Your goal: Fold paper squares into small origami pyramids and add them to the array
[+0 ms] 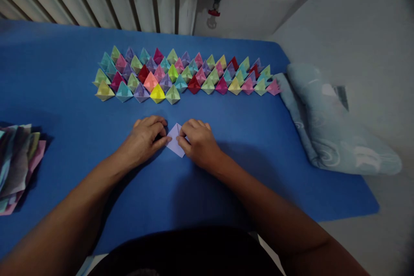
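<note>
A small lavender paper [175,144], folded into a diamond with a crease near its top, lies on the blue surface [136,207] between my hands. My left hand [146,137] has its fingers curled, with the thumb tip on the paper's left corner. From the right, my right hand [198,140] pinches the paper's right side and covers that corner. Beyond them stand several rows of small folded paper boats [157,94] in many colours.
A pile of coloured paper sheets [19,164] lies at the left edge. On the right rests a folded light-blue blanket [336,125], close to the rightmost boats. Behind the surface are a white radiator [113,4] and a pipe with a red valve [214,13].
</note>
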`<state>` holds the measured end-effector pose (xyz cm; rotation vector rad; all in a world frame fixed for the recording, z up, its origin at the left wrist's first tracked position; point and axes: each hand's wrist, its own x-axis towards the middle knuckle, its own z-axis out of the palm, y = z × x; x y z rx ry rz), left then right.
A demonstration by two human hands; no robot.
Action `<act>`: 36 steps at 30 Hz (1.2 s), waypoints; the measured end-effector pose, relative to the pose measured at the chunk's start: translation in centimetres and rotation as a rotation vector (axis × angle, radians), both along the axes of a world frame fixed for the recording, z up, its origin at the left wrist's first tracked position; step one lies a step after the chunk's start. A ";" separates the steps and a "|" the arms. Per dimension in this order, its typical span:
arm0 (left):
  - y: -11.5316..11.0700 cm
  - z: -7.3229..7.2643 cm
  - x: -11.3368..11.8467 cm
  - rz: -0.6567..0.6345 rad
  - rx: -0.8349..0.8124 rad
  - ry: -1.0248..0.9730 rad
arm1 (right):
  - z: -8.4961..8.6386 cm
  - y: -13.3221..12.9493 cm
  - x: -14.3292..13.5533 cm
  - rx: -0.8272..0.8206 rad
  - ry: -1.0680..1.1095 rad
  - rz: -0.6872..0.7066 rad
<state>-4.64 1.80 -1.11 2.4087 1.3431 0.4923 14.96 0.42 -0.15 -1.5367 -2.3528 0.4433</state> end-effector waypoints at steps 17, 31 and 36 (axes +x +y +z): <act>-0.1 -1.2 -0.6 -0.038 0.090 0.006 | -0.8 0.3 -0.1 -0.031 0.029 -0.028; 2.0 1.0 0.0 -0.132 -0.002 0.097 | -0.2 0.4 0.3 -0.056 -0.025 -0.026; 5.3 2.7 2.7 -0.201 -0.114 0.242 | 0.0 0.5 0.6 -0.105 0.087 -0.072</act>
